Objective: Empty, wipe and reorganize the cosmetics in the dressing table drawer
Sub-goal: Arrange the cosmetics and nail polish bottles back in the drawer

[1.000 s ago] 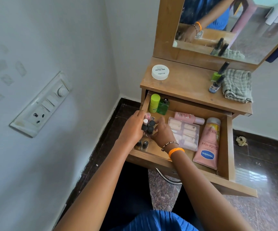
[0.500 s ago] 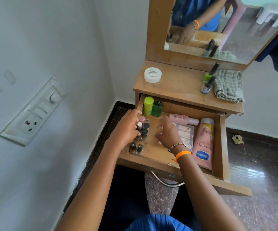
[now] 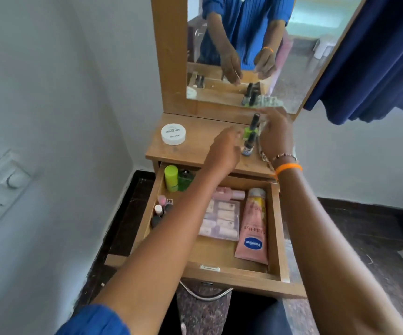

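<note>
On the table [image 3: 195, 151], 2 bottles [image 3: 250, 139] stand upright between my hands: left hand [image 3: 224, 151] just left, grip loosely curled, empty; right hand [image 3: 275, 134] just right, its grip I cannot tell.

The right hand [image 3: 274, 139] hid most of the checked cloth [image 3: 264, 157] beside the green nail polish bottle [image 3: 250, 130]. Both hands' fingertips were motion-blurred. The left forearm covered drawer [image 3: 275, 228] contents left of the cloth.
</note>
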